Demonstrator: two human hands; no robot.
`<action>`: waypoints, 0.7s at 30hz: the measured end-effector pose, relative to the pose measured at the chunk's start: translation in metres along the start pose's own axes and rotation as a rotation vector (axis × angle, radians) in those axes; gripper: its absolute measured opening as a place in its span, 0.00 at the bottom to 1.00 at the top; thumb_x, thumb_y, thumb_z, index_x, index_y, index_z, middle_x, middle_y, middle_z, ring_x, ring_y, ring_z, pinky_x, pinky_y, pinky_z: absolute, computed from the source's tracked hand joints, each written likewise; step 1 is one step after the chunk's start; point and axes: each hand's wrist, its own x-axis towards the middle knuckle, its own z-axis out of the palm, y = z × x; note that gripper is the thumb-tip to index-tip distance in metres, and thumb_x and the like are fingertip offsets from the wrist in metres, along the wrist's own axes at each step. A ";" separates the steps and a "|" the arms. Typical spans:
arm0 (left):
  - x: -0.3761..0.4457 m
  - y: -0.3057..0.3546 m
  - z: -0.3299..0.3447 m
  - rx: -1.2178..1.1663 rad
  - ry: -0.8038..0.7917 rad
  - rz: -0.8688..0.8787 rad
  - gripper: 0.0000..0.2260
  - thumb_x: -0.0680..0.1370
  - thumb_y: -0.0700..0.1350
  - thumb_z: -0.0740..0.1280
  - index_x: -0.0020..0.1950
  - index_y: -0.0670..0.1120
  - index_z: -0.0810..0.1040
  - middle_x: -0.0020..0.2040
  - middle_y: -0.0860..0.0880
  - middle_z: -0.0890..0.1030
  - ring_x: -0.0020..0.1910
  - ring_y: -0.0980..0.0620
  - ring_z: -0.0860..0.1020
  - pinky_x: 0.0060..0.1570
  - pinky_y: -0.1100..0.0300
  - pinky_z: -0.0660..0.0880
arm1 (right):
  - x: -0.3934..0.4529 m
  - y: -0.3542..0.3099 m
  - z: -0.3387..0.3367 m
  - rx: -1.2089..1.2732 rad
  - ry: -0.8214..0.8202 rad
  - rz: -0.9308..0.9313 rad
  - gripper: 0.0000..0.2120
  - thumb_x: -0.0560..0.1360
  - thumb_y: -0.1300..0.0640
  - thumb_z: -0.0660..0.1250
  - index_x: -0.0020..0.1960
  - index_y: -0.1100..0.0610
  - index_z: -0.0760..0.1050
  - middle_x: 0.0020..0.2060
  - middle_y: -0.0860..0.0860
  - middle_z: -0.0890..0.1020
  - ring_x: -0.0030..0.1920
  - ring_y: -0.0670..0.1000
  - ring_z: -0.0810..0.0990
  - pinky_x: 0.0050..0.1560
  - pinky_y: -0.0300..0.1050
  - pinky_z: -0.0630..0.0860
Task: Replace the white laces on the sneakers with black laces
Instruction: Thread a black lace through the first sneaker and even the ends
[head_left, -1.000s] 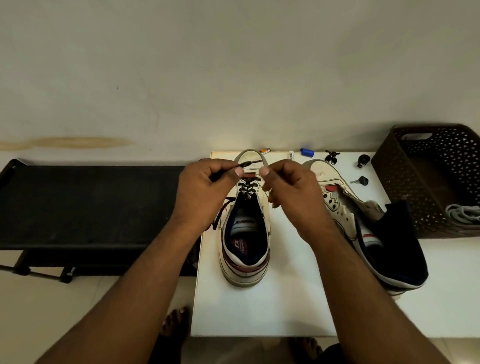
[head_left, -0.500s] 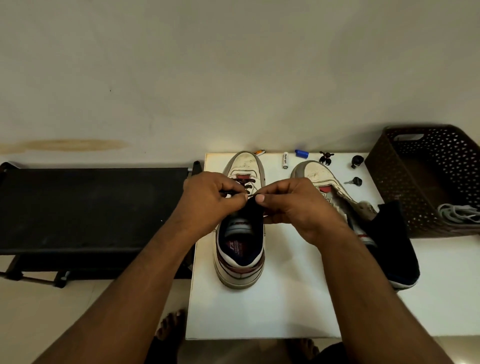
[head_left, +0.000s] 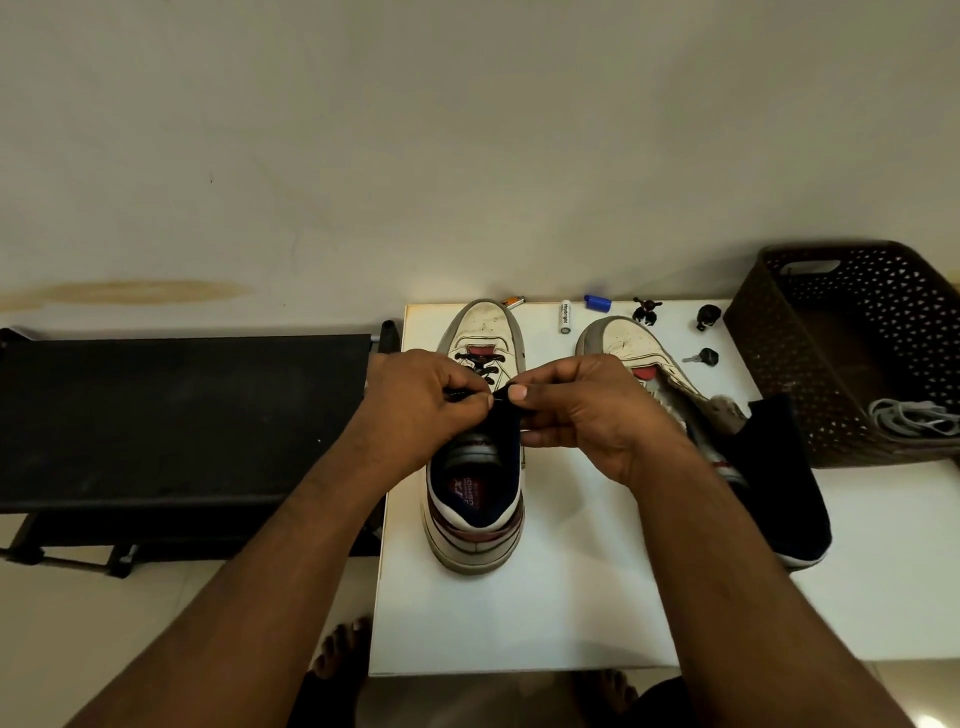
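Two hands meet over the left sneaker, which sits toe-away on the white surface. Left hand has its grip closed, thumb and forefinger pinching the black lace end. Right hand is also closed in a pinch on the same lace, thumb tips nearly touching. Lace is crossed thru the front eyelets only; upper eyelets are hidden under the hands, can't tell.

Risks, as a guess: lace end could slip out of the pinch since it's thin and dark against the navy lining, hard to see. Uneven pull would leave one end short for tying. Tugging hard may slide the shoe on the smooth surface, or nudge small clutter near the toe: battery, blue cap, keys (all loose, would roll or skid).

Materials: sneaker upper looks like scuffed off-white leather w/ grey rubber toe rim, maroon trim, padded navy collar. Lace is flat woven cord, limp. Second sneaker lies to the right, tongue flopped open, no lace visible. Brown perforated plastic basket holds the removed white laces, bunched loosely.
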 end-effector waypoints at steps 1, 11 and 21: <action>0.000 -0.001 0.000 0.006 0.006 0.006 0.05 0.74 0.43 0.73 0.48 0.47 0.86 0.43 0.52 0.85 0.46 0.55 0.81 0.57 0.48 0.75 | 0.000 0.000 0.001 0.000 0.001 0.000 0.03 0.69 0.66 0.73 0.42 0.61 0.82 0.39 0.58 0.85 0.39 0.56 0.85 0.42 0.50 0.82; -0.011 0.010 0.004 0.052 0.072 0.016 0.13 0.72 0.54 0.66 0.48 0.49 0.86 0.45 0.52 0.85 0.48 0.52 0.81 0.61 0.43 0.70 | -0.031 0.022 0.028 0.264 0.255 -0.056 0.06 0.77 0.61 0.67 0.49 0.62 0.81 0.43 0.56 0.86 0.43 0.52 0.85 0.44 0.43 0.81; -0.026 0.006 0.021 -0.095 0.140 -0.026 0.14 0.73 0.53 0.64 0.51 0.50 0.85 0.45 0.51 0.85 0.47 0.53 0.82 0.56 0.40 0.74 | -0.051 0.034 0.055 0.185 0.320 -0.168 0.14 0.76 0.65 0.66 0.60 0.55 0.79 0.51 0.48 0.84 0.52 0.45 0.82 0.48 0.34 0.78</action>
